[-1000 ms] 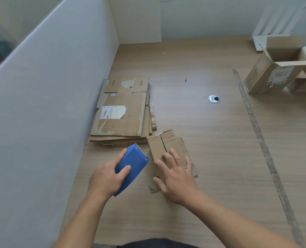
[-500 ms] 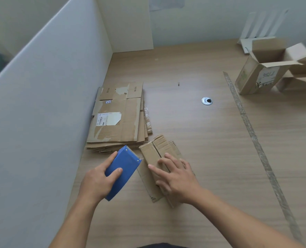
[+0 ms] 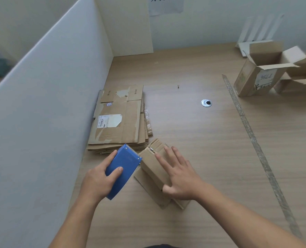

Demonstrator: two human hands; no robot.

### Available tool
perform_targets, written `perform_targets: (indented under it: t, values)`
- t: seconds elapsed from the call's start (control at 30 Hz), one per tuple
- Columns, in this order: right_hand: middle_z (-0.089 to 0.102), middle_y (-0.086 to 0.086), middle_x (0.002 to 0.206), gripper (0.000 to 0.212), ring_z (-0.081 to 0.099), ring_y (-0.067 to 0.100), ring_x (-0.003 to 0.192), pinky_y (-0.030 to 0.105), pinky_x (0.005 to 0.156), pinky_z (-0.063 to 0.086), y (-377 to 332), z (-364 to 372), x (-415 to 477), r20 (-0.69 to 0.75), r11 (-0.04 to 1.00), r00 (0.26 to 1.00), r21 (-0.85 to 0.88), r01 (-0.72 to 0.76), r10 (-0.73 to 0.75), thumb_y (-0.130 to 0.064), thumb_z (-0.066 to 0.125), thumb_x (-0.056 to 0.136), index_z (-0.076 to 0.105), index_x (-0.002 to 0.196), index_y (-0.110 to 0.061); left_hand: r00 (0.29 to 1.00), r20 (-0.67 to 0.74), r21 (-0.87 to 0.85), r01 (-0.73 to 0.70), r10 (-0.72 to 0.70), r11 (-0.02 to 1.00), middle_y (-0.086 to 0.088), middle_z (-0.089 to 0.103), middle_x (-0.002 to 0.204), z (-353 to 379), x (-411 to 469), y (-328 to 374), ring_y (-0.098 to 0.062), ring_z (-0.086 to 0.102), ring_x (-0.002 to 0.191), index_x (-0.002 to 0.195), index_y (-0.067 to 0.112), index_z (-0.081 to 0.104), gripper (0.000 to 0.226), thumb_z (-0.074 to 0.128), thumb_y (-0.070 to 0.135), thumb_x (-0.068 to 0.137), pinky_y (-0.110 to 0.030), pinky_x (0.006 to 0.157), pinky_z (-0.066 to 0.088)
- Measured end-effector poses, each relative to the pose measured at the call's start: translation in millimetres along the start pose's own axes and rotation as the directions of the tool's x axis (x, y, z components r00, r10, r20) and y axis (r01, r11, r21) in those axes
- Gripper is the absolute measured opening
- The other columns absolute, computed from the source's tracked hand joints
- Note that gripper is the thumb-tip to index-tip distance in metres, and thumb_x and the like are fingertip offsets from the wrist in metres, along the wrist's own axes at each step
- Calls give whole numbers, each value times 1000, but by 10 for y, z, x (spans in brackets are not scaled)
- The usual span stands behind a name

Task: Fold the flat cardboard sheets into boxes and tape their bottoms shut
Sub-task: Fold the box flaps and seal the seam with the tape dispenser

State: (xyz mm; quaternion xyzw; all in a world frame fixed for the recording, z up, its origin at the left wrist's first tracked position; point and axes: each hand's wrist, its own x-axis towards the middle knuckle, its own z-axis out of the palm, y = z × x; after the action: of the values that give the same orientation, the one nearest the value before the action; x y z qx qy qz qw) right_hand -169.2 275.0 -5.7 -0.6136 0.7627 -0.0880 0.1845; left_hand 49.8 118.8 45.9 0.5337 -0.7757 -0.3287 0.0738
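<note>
Head cam: left hand (image 3: 98, 181) is wrapped around a blue tape dispenser (image 3: 122, 170), its toothed end right against the small folded box (image 3: 155, 167) on the bench (image 3: 193, 140). Right hand (image 3: 180, 175) lies flat on that box with fingers spread. The stack of flat cardboard sheets (image 3: 120, 119) sits just behind, against the white divider (image 3: 46, 104).

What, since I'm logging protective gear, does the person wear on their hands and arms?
Nothing visible. The left hand and right hand are bare: no gloves, rings or watch. The left forearm and right forearm are uncovered, with no sleeve in view.
</note>
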Motion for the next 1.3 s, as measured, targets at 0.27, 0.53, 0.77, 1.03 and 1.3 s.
perform_targets:
  t: [0.27, 0.53, 0.77, 1.03, 1.3]
  values:
    - [2, -1, 162, 76, -5, 26, 149, 52, 117, 10, -2, -109, 126, 35, 987, 998, -151, -52, 58, -50, 52, 88, 14, 152, -39, 998, 66, -93, -9, 15, 996, 16, 66, 107, -3, -44, -44, -8, 61, 97, 135, 61, 42, 60, 69, 34, 89, -27, 78, 48]
    - [9, 2, 163, 66, -10, 31, 151, 64, 116, -5, -11, -234, 210, 61, 964, 998, -267, -12, 29, -33, 48, 92, 19, 151, -23, 998, 63, -71, 10, -6, 997, 7, 65, 114, -35, -52, -72, -13, 60, 98, 144, 50, 41, 63, 69, 33, 90, -28, 77, 43]
    - [29, 3, 137, 87, 21, 25, 134, 52, 111, 16, -241, 1, 382, -134, 977, 975, -97, -190, 176, -85, 35, 80, 20, 151, -38, 1000, 29, 3, 6, -6, 1000, 8, 64, 108, -53, -101, -58, -12, 60, 93, 145, 51, 39, 63, 67, 34, 91, -30, 76, 47]
    - [12, 9, 151, 76, 0, 28, 146, 59, 114, -6, -394, 194, 509, -172, 951, 938, -25, -310, 301, -79, 39, 83, 28, 143, -33, 999, -30, 61, -23, 25, 998, 6, 67, 99, -86, -123, -81, -14, 61, 87, 144, 57, 36, 64, 66, 40, 90, -36, 79, 53]
    - [21, 8, 154, 56, 4, 29, 149, 61, 115, -4, -302, 75, 452, -143, 985, 975, -12, -175, 171, -35, 47, 84, 40, 138, -23, 1000, -3, 27, -28, 28, 999, 10, 66, 101, -31, -165, -206, -10, 60, 90, 144, 53, 39, 63, 67, 37, 90, -30, 75, 49]
